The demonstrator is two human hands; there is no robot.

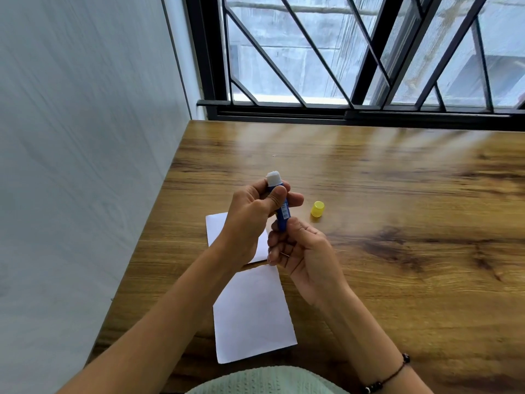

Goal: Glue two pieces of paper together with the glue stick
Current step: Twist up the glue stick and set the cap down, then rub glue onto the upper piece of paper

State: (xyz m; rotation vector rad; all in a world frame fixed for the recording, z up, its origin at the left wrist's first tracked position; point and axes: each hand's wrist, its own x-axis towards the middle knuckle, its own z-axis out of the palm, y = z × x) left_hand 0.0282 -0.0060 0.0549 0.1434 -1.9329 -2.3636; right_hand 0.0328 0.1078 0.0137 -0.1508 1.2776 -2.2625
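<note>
My left hand (255, 214) grips the upper part of a blue glue stick (282, 213), held above the table with its white glue tip (274, 177) exposed and pointing away from me. My right hand (301, 251) pinches the stick's bottom end. The yellow cap (317, 209) stands on the wooden table (397, 223) just right of the hands. Two white pieces of paper lie below the hands: the far one (216, 226) is partly hidden by my left hand, the near one (252, 314) lies closer to my body.
A white wall runs along the table's left edge. A window with a black metal grille (341, 66) stands behind the table's far edge. Bare wood stretches to the right of the cap.
</note>
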